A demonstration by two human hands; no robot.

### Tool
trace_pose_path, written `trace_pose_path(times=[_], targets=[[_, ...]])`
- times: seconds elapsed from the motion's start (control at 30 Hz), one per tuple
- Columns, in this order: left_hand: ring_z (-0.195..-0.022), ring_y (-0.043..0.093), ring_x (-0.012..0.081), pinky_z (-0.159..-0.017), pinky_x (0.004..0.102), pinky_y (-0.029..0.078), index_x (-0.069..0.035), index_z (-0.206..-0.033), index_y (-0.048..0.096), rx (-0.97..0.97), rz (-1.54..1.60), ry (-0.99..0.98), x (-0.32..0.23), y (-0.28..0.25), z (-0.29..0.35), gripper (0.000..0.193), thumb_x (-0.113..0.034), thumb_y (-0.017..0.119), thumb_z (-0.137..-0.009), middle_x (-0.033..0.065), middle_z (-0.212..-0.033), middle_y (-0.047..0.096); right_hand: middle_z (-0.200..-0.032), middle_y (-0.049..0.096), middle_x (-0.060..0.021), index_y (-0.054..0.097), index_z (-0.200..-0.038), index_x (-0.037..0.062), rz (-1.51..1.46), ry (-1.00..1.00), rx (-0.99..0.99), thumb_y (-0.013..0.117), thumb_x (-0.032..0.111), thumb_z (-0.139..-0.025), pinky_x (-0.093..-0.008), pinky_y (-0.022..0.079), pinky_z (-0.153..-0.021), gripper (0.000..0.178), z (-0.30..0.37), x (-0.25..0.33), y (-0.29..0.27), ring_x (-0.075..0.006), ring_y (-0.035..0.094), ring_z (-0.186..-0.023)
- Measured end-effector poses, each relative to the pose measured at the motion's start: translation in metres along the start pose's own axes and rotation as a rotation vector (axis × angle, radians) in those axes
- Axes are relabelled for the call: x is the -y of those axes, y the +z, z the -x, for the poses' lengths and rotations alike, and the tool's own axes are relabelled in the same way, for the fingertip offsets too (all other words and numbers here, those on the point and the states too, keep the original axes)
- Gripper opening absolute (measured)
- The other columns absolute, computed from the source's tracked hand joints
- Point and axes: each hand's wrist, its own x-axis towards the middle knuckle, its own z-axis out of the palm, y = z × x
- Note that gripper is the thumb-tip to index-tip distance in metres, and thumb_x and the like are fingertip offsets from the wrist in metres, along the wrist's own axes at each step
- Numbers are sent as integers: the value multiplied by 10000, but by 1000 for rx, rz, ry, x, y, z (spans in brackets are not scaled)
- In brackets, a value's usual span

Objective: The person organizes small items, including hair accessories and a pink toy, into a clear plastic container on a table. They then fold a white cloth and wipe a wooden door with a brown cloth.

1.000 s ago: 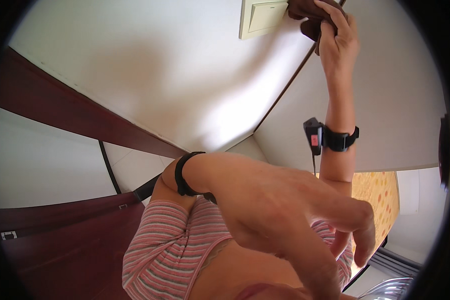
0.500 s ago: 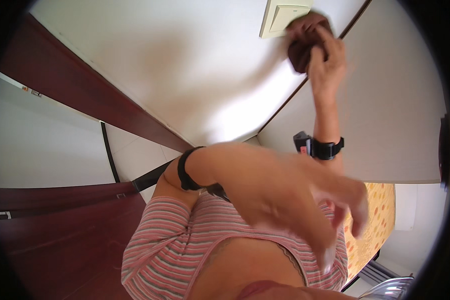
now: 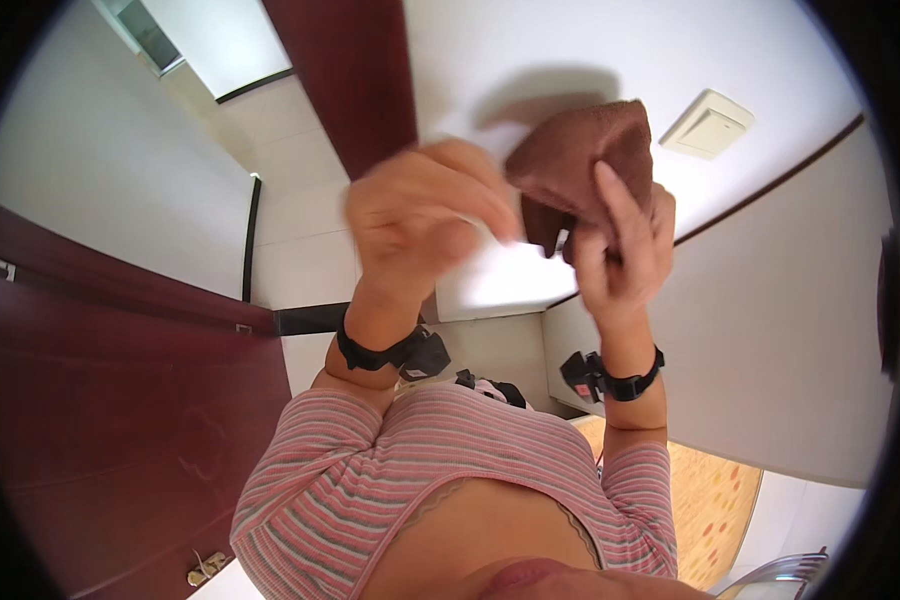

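Note:
A folded brown cloth [image 3: 590, 160] is held up in front of the white wall by my right hand [image 3: 625, 245], whose fingers and thumb grip its lower right part. To the left of the cloth, my left hand [image 3: 420, 205] is raised with its fingers loosely bent and the thumb apart from them. It is smeared by motion and seems to hold nothing; a small gap separates its fingertips from the cloth. Right of the cloth, a cream light switch [image 3: 708, 125] is fixed on the wall, touched by neither hand.
A dark red door frame [image 3: 355, 80] borders the wall on the left, with a dark red door [image 3: 110, 400] at lower left. Pale floor tiles [image 3: 300, 215] show through the doorway. A white panel [image 3: 760, 310] stands at right, above a yellow patterned surface [image 3: 720, 480].
My right hand has moved the cloth left and down, away from the switch. The left hand has risen from in front of my chest to beside the cloth. The view has turned left.

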Motion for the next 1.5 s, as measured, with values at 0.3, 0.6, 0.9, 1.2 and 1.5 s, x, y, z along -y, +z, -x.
trace_pose_path(times=[0.3,0.6,0.9,1.2,1.5], targets=[[-1106,401,309,-940,374,302,17,-1179,461,-255,-1189,183,-29,-37,11,620,-494,258,-893,211,-1241,381,-1157,482,-139,639,-916,52,87,-269,-20,581,221,-679,-336,370,-759,297,-30,66,104,-248,424,-1037],[-1140,394,250,-954,354,332,-3,-1298,235,-444,-322,-117,-44,-22,-33,868,-620,468,-734,152,-1276,346,-1288,314,-245,454,-1194,56,-25,-494,46,495,22,-768,-418,377,-863,429,-79,71,113,-371,398,-1094],[-1160,368,281,-957,356,306,36,-1309,212,-297,-960,139,-25,-52,33,738,-382,540,-797,177,-1294,320,-1200,424,-259,473,-1133,-51,-779,-79,448,478,-5,-749,-400,355,-925,387,-33,72,58,-368,420,-1125],[-1226,285,363,-1006,347,243,7,-1332,172,-464,-1081,-229,23,-80,190,686,-57,518,-743,227,-1340,255,-931,583,-232,562,-944,-42,-816,22,265,555,76,-801,-363,439,-752,185,8,73,55,-291,560,-844],[-982,513,291,-871,343,382,-51,-1249,363,-703,-936,-845,97,-101,296,478,-80,479,-786,173,-1030,535,-864,610,-178,587,-897,-58,-982,-86,700,542,-56,-718,-326,453,-697,185,5,34,105,-263,575,-777]])
